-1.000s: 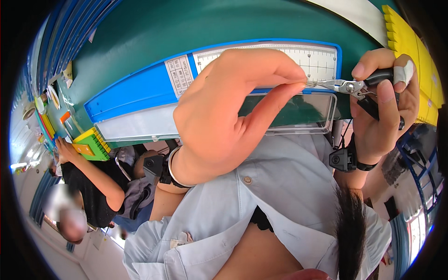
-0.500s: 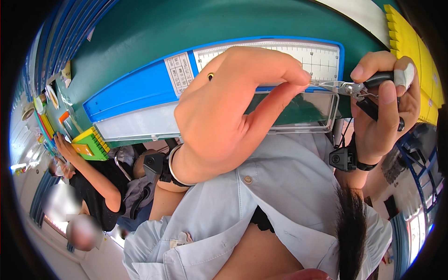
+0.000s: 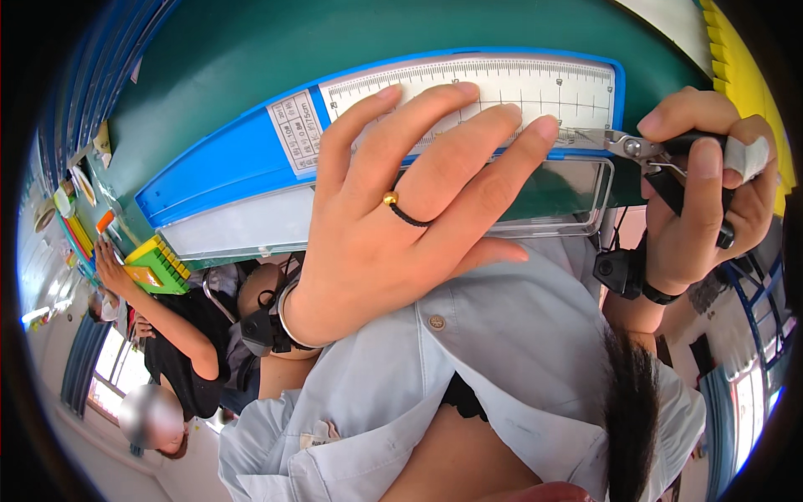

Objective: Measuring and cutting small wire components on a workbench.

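Note:
My left hand (image 3: 393,209) is spread palm down over a white ruled measuring card (image 3: 535,88), its fingertips at or just above the printed scale. Nothing shows between its fingers. The card lies in a long shallow blue case (image 3: 213,171), beside a small written label (image 3: 298,134). The case's transparent lid (image 3: 609,188) lies flipped toward me, partly hidden by the left hand. At the right end of the case, my right hand (image 3: 698,209) grips small pliers (image 3: 633,148) with black handles. Their narrow metal jaws point left over the card, near my left index fingertip.
The case rests on a green table (image 3: 259,50). Yellow ridged bins (image 3: 744,58) stand at the right, and blue stacked racks (image 3: 92,75) at the upper left. A co-worker's arm (image 3: 171,314) reaches to the table beside a green and yellow container (image 3: 159,269).
My left hand has gone from a pinch at the pliers' tips to spread, flattened fingers over the card. The pliers, held in my right hand, have shifted slightly right.

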`<state>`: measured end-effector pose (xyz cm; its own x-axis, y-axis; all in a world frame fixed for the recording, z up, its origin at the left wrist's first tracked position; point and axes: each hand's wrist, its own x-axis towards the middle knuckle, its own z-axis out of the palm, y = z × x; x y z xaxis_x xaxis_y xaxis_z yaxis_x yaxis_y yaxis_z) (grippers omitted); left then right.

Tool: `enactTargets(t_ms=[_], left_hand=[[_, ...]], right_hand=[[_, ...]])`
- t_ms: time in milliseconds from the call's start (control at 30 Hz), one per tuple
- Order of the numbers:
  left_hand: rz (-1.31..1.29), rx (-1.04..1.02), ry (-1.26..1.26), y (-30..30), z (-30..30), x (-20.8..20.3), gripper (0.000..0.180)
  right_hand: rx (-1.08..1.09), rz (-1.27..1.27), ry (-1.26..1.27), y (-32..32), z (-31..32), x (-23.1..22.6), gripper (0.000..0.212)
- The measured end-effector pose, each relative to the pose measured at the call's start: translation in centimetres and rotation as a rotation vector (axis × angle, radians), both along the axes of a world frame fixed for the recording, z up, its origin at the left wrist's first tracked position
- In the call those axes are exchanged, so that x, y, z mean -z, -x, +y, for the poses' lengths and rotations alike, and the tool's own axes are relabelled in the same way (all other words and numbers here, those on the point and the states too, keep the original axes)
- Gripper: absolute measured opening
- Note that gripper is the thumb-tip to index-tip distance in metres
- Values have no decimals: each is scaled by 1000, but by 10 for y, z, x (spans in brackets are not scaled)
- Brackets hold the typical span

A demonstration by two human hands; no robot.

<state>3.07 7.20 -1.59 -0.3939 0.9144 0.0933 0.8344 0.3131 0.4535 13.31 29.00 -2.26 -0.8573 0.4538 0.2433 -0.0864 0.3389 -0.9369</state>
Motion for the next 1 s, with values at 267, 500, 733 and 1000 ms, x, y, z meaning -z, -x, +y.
enactTargets(t_ms=[267,500,733,1000], left_hand=[[95,18,-16,0,-1,11,65],[128,6,-30,-2,0,14,62],[101,-22,-7,-3,1,10,61],[16,-27,-85,-5,-4,10,60]], right_hand=[[-94,15,-12,-10,20,11,15],[-126,7,-1,-13,25,11,19],[-153,27,48,-8,18,10,20],[-68,16,-38,-2,10,9,20]])
